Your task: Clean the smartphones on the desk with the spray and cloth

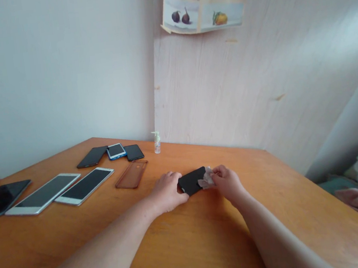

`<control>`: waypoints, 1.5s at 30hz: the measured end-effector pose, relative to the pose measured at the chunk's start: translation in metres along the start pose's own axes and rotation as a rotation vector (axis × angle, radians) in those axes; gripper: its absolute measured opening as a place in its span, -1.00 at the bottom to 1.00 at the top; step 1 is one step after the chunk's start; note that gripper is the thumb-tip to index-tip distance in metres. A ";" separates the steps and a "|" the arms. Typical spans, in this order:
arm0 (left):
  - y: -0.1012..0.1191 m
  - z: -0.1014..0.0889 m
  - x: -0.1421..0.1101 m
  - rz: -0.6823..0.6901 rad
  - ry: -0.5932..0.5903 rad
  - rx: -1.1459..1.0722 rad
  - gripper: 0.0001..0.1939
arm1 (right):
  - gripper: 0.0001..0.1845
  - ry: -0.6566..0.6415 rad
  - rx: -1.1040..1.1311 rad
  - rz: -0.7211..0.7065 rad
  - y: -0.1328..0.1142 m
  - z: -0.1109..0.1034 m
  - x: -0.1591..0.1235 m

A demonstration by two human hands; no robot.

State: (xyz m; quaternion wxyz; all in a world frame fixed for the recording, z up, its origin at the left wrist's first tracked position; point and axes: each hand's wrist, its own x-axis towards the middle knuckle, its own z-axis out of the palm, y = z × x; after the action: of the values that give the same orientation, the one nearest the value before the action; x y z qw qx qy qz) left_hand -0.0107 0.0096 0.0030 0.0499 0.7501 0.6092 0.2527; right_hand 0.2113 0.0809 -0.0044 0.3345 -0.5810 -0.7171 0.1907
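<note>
A black smartphone (191,182) lies near the middle of the wooden table, tilted a little in my view. My left hand (169,191) grips its left end, with the thumb at the near edge and the fingers at the far edge. Pinched in my right hand (228,182) is a crumpled pale wipe (207,178), which rests over the phone's right end. Part of the phone is hidden under the wipe. To the left of my left hand lies a translucent brown phone case (132,175).
Two white tablets (43,195) (85,186) and a dark tablet (3,199) lie at the left. Behind them are a dark device (92,157), a blue-edged phone (116,151) and a small black phone (134,152). A clear spray bottle (157,143) stands by the wall.
</note>
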 end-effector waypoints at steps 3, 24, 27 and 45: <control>0.001 0.002 -0.001 0.007 0.017 0.009 -0.54 | -0.82 0.022 -0.104 0.020 0.005 0.000 0.002; 0.004 0.004 -0.001 -0.037 -0.022 -0.001 -0.56 | -0.57 -0.393 -0.337 -0.518 -0.053 -0.002 -0.052; 0.007 0.003 -0.001 -0.047 -0.023 -0.011 -0.55 | -0.55 -0.316 -0.444 -0.334 -0.032 -0.004 -0.031; 0.013 0.002 -0.004 -0.113 -0.011 -0.032 -0.08 | -0.36 -0.298 -0.305 -0.247 -0.019 0.008 -0.028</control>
State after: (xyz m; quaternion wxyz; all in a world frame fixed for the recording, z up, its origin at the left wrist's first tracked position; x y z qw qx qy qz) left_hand 0.0013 0.0036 0.0051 0.0796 0.7148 0.6463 0.2552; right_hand 0.1953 0.0502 -0.0043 0.1541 -0.4981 -0.8446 0.1215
